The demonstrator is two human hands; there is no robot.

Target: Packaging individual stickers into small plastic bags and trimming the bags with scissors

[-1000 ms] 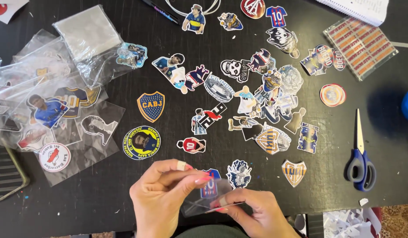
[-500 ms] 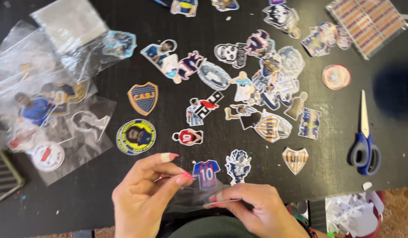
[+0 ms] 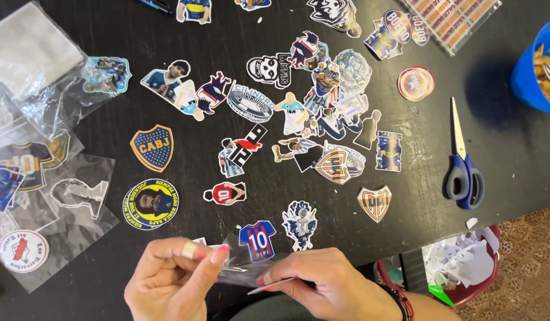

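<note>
My left hand (image 3: 174,279) pinches the left edge of a small clear plastic sleeve (image 3: 242,267) at the near edge of the black table (image 3: 79,285). My right hand (image 3: 322,279) grips the sleeve's right side together with a thin flat sticker seen edge-on. Both hands pull the sleeve apart between them. Just beyond the sleeve lie a red-and-blue striped jersey sticker (image 3: 257,239) and a blue-and-white crest sticker (image 3: 300,223).
Many cut-out stickers are spread over the table. Clear sleeves holding stickers pile up at the left (image 3: 55,196). Blue-handled scissors (image 3: 462,163) lie at the right, a blue cup (image 3: 539,65) at the far right. A red bin of paper scraps (image 3: 465,264) sits below the table edge.
The view has shifted, so the stickers sit further left and up in the picture. The jersey sticker now lies on the table beyond the sleeve. Both hands still hold the sleeve.
</note>
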